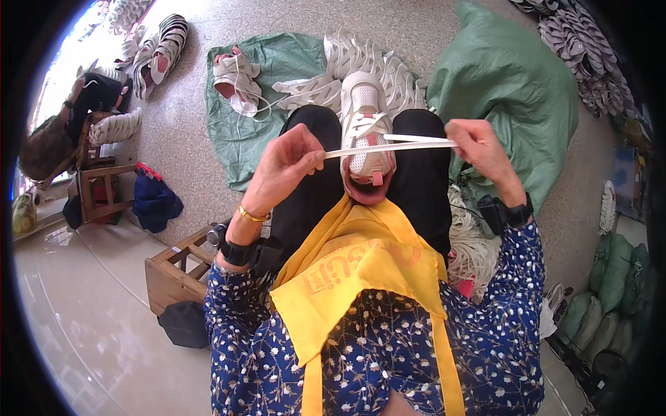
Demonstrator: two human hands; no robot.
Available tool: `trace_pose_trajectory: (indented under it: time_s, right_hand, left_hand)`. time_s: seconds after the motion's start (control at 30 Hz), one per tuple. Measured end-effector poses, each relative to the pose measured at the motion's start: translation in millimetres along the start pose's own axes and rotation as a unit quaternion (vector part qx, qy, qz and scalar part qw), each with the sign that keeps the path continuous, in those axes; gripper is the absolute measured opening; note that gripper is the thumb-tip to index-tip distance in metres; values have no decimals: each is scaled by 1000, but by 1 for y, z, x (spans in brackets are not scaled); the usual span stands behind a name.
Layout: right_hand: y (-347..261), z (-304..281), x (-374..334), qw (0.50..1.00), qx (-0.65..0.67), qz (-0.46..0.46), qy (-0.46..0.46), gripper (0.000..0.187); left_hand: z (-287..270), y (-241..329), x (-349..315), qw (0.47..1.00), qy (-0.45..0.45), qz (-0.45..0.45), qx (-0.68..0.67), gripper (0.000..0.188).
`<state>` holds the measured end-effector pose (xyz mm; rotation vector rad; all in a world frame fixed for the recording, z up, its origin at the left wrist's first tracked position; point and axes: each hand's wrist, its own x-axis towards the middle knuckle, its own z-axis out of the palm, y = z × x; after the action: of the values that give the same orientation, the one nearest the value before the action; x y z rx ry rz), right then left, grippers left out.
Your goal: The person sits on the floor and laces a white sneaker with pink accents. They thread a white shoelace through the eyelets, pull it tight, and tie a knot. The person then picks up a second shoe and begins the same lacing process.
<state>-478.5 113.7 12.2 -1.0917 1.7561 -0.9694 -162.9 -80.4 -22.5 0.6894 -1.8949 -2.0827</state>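
A white sneaker (362,149) with pink lining sits between the person's black-clad knees (421,132), toe pointing away and heel next to a yellow apron (361,270). The left hand (283,165) and right hand (483,151) each have their fingers clamped on a white lace (385,148), drawn straight across the sneaker. Beyond, another white shoe (236,83) rests on a green sheet (236,149); a bulging green sack (506,83) lies to the right.
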Motion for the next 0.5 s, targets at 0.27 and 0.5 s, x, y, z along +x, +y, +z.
trace_pose_trajectory:
  time_s: [0.27, 0.5]
  right_hand:
    - [19, -1, -20, 972, -196, -5, 128, 32]
    - [-25, 92, 0, 987, 159, -31, -19, 21]
  left_hand:
    - [41, -24, 23, 999, 5, 26, 28, 10]
    - [65, -2, 24, 995, 4, 54, 88, 16]
